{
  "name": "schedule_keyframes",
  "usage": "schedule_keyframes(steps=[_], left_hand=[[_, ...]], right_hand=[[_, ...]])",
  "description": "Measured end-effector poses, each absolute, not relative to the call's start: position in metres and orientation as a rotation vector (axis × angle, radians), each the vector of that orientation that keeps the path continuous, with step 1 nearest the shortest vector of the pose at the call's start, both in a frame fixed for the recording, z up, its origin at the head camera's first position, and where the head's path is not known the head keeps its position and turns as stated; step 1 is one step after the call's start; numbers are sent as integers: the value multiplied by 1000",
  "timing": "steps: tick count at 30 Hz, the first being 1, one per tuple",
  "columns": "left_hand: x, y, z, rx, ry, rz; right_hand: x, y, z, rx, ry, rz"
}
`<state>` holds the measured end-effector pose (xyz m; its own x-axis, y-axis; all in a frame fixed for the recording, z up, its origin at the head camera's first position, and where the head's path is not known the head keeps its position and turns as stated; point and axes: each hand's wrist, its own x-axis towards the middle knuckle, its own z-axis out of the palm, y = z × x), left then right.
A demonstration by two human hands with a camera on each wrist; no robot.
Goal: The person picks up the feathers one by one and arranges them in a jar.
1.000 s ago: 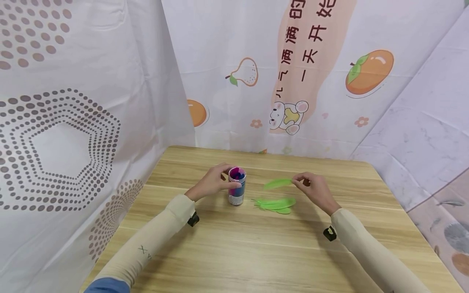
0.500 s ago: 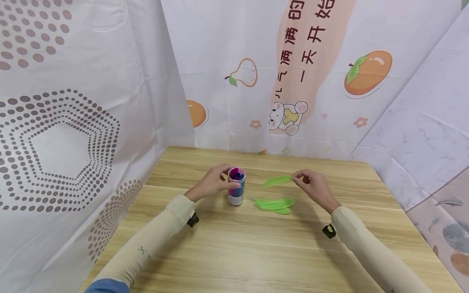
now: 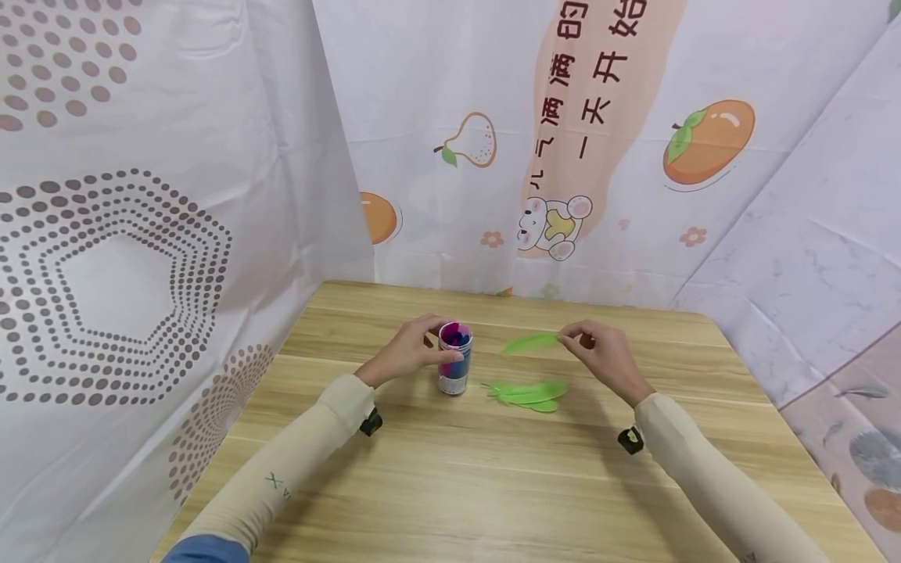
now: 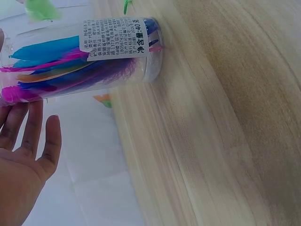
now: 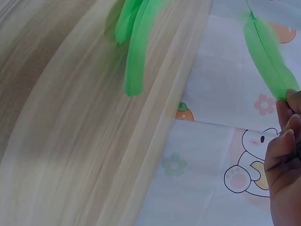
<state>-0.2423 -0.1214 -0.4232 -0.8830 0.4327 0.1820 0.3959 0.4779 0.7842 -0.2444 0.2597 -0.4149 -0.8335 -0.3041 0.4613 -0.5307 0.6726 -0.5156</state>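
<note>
A clear plastic jar (image 3: 454,367) stands upright on the table, holding blue, pink, purple and orange feathers (image 4: 70,70). My left hand (image 3: 407,352) grips the jar near its top, thumb in front and fingers behind. Between thumb and fingertips my right hand (image 3: 604,356) pinches one end of a green feather (image 3: 529,343), which points left toward the jar, above the table. The same green feather (image 5: 268,54) shows in the right wrist view with its bare quill away from the fingers. Several more green feathers (image 3: 529,395) lie in a small pile on the table, right of the jar.
The wooden table (image 3: 450,485) reaches back to a white printed curtain (image 3: 422,172) with fruit pictures and lettering. Another patterned curtain (image 3: 120,289) hangs along the left side. A label (image 4: 115,40) is stuck on the jar's lower part.
My right hand has risen slightly with the green feather, and its free tip has shifted a little left. The left hand, the jar and the feather pile have stayed in place.
</note>
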Motion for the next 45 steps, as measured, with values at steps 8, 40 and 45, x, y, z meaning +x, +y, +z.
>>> schedule_keyframes(steps=[8, 40, 45], left_hand=[[-242, -122, -423, 744, 2666, 1400], [-239, -121, -422, 761, 2678, 1382], [-241, -121, -423, 769, 2676, 1386]], right_hand=[[-244, 255, -408, 680, -2528, 951], [-250, 230, -378, 758, -2429, 951], [-252, 227, -374, 773, -2409, 957]])
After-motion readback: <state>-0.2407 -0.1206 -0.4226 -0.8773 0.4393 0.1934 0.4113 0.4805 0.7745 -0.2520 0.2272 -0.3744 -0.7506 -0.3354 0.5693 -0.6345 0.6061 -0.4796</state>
